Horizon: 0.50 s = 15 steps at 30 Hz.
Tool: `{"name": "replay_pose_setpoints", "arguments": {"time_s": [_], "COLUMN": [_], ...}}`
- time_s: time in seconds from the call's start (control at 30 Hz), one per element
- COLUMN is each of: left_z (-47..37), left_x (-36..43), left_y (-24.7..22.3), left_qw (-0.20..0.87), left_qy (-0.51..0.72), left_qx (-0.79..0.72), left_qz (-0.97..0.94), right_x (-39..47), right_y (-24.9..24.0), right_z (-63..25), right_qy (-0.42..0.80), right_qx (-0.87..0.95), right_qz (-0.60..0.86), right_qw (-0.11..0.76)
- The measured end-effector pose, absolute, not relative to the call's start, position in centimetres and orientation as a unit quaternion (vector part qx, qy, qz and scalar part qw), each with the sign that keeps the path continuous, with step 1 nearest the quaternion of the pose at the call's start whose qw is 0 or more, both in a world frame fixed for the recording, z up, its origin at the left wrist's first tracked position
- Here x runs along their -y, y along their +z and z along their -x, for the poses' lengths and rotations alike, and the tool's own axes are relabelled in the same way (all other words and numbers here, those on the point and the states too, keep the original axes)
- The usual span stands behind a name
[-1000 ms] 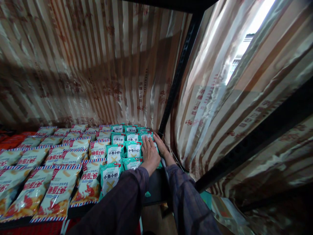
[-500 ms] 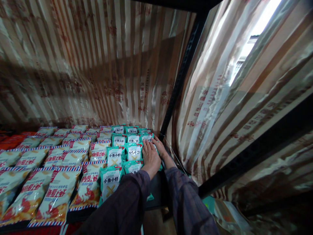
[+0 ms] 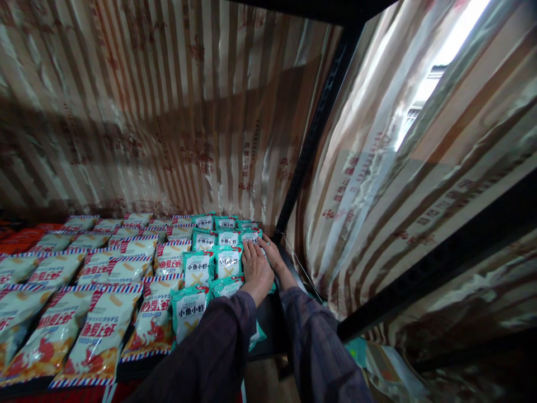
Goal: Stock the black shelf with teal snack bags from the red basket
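Observation:
Small green-and-white snack bags (image 3: 198, 270) stand in rows at the right end of a dark shelf (image 3: 271, 330). My left hand (image 3: 257, 271) lies over the rightmost green bags with its fingers stretched forward, covering part of them. Close beside it on the right, my right hand (image 3: 272, 256) reaches to the outer edge of the same bags, fingers extended. Both hands touch the bags and neither is wrapped round one. Under my left sleeve, a lower green bag (image 3: 257, 336) is partly hidden.
Larger white-and-orange snack bags (image 3: 98, 336) fill the shelf to the left, with orange packs (image 3: 25, 238) farther left. A black metal post (image 3: 308, 134) rises behind my hands. Striped plastic sheeting (image 3: 188, 123) hangs behind and to the right.
Both hands have shifted very slightly left together. More of the green bag beside my left sleeve shows. The camera view has moved a little.

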<state>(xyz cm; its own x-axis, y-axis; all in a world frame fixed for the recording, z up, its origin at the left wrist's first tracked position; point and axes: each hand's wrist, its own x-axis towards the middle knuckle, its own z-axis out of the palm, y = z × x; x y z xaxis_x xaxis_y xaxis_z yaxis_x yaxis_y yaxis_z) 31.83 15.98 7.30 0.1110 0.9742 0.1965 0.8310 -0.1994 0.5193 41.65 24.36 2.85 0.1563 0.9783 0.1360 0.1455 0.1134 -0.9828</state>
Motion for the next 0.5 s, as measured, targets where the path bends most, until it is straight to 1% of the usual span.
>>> {"name": "replay_pose_setpoints", "arguments": {"time_s": [0.23, 0.5], "left_z": [-31.68, -31.75], "left_x": [-15.96, -16.26], "left_y": [7.50, 6.87], "left_qw": [0.124, 0.081], "left_qy": [0.236, 0.220], "left_qx": [-0.622, -0.630], "left_qz": [-0.736, -0.740], "right_x": [-24.25, -24.02], "right_y": [3.05, 3.14], "right_z": [-41.33, -41.16], "right_qy": [0.393, 0.385], "right_qx": [0.517, 0.509], "right_qz": [0.543, 0.549], "right_qw": [0.533, 0.539]}}
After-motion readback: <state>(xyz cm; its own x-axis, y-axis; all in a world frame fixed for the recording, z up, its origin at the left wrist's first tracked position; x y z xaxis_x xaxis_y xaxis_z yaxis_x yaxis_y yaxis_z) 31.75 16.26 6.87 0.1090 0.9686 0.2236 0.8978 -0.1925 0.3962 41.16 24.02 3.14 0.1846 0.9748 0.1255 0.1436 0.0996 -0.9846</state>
